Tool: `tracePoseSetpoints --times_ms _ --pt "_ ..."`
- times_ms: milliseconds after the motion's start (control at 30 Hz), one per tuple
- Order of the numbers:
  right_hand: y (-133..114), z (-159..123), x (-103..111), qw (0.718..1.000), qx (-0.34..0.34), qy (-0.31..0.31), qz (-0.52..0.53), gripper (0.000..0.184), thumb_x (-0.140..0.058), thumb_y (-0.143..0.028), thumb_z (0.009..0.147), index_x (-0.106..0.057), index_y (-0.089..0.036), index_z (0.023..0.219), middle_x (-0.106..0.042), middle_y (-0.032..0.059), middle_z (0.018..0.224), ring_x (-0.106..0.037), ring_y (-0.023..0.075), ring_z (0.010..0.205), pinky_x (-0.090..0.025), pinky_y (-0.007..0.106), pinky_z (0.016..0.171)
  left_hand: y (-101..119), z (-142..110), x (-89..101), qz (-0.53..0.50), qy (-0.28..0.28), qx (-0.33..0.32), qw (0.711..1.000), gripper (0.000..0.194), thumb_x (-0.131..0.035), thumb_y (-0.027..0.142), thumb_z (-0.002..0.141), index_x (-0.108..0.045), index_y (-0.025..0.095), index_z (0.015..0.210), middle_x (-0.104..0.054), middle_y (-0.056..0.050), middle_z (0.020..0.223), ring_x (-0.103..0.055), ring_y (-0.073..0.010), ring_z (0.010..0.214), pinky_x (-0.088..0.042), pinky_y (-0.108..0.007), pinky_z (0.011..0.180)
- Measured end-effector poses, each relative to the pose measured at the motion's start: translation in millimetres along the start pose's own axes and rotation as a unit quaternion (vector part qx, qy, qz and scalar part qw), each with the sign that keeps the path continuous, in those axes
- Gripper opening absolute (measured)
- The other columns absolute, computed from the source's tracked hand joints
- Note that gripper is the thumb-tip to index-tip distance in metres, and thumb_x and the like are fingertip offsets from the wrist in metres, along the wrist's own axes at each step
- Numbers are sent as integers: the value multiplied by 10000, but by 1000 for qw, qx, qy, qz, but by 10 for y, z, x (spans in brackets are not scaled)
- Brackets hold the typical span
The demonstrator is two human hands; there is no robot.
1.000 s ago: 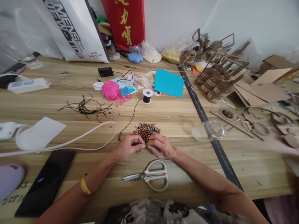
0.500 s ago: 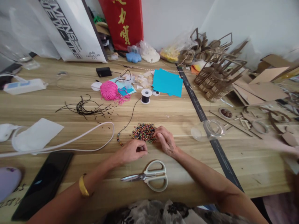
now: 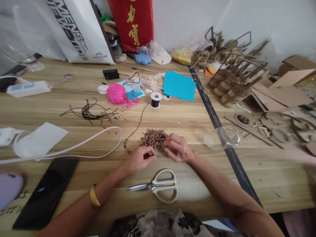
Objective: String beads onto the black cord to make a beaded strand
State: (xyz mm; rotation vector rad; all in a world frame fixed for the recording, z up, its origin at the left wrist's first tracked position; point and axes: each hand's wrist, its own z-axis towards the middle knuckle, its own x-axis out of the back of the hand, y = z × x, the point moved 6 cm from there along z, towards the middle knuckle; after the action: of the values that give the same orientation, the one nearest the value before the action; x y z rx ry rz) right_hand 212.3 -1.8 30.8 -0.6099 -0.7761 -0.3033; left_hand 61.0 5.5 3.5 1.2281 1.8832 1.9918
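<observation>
My left hand (image 3: pixel 142 159) is closed in a pinch on a thin black cord, whose dark tip sticks out past the thumb. On the other side of this hand, several coloured beads (image 3: pixel 126 146) are threaded on the cord (image 3: pixel 142 118), which runs back to a white spool (image 3: pixel 155 104). A heap of small multicoloured beads (image 3: pixel 152 138) lies just beyond both hands. At the heap's right edge, my right hand (image 3: pixel 178 148) has its fingers bent toward the thumb. Whatever its fingertips hold, if anything, is too small to tell. Scissors with pale handles (image 3: pixel 164 186) lie in front of the hands.
Black cord pieces (image 3: pixel 90 110) and a pink yarn ball (image 3: pixel 116 94) lie at the back left. A white cable (image 3: pixel 98 135) and a phone (image 3: pixel 46 194) are at left. Blue sheets (image 3: pixel 179 86) lie behind; a clear jar (image 3: pixel 228 136) stands right, near another person's blurred arm (image 3: pixel 300 155).
My right hand has turned and its thumb has come down, nearer the cord tip. My left hand keeps its pinch, almost in place. The view has shifted slightly.
</observation>
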Motion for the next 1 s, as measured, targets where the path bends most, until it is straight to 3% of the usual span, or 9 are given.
tracePoseSetpoints --times_ms 133,300,1000 --pt "-55 -41 -102 994 58 -64 -71 98 -501 -220 882 -577 -160 870 -586 63 803 -522 163 740 -426 278 610 60 -59 -59 63 -37 -56 996 99 -560 190 808 -627 142 755 -605 -3 675 -512 -104 621 -382 -209 610" --pt "-52 -45 -210 988 67 -107 -86 126 -504 -236 892 -559 -163 806 -537 44 746 -499 157 728 -396 276 638 195 -132 -148 128 -119 -131 976 146 -534 210 846 -642 158 762 -643 -18 731 -541 -123 693 -375 -234 677" --pt "-2 -24 -246 991 43 -97 -82 136 -528 -239 898 -607 -161 820 -570 50 756 -513 165 756 -390 285 623 233 -143 -193 142 -149 -125 971 126 -563 201 826 -659 163 753 -665 -13 746 -571 -119 709 -369 -222 692"
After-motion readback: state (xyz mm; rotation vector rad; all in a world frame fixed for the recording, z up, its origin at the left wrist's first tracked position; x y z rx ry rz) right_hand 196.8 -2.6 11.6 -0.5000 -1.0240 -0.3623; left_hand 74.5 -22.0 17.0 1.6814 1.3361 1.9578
